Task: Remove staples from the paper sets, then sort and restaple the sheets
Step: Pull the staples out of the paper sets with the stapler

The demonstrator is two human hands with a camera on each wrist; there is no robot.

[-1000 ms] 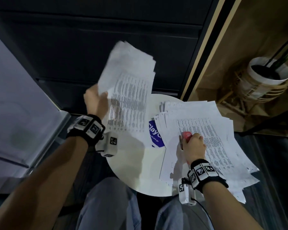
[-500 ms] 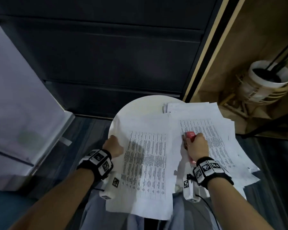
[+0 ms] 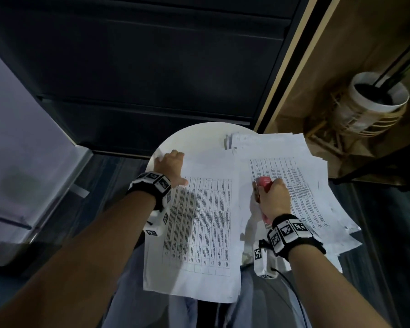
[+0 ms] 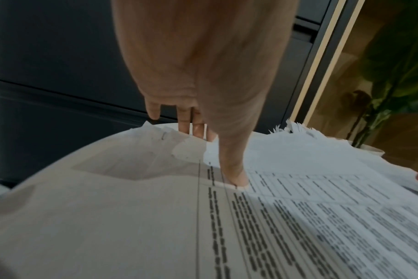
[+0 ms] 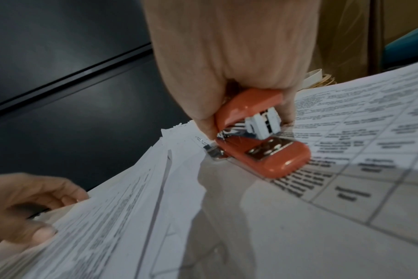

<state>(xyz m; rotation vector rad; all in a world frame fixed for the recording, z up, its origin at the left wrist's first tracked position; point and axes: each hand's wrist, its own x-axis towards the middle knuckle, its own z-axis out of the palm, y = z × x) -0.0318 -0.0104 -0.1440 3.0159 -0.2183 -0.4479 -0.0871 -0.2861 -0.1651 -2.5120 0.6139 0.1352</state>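
Observation:
A stapled paper set (image 3: pixel 199 221) with a printed table lies on the left of the round white table (image 3: pixel 199 138), its near end hanging over my lap. My left hand (image 3: pixel 169 168) presses on its top-left corner, fingers (image 4: pixel 191 124) straight at the far edge and the thumb (image 4: pixel 234 169) flat on the sheet. A staple (image 4: pixel 164 135) shows in that corner. My right hand (image 3: pixel 273 200) grips a red stapler (image 3: pixel 264 183) and rests on the loose pile of sheets (image 3: pixel 305 185) at the right. The stapler (image 5: pixel 263 143) has its base on the pile and its mouth slightly apart.
The pile of sheets (image 5: pixel 346 188) overhangs the table's right and near edges. A dark cabinet front (image 3: pixel 152 67) stands behind the table. A white plant pot (image 3: pixel 376 98) in a wicker stand sits at the far right. A grey surface (image 3: pixel 21 162) is at the left.
My left hand brought the raised paper set down flat onto the table, then slid from its left edge up to the top-left corner. The right hand with the stapler stayed put.

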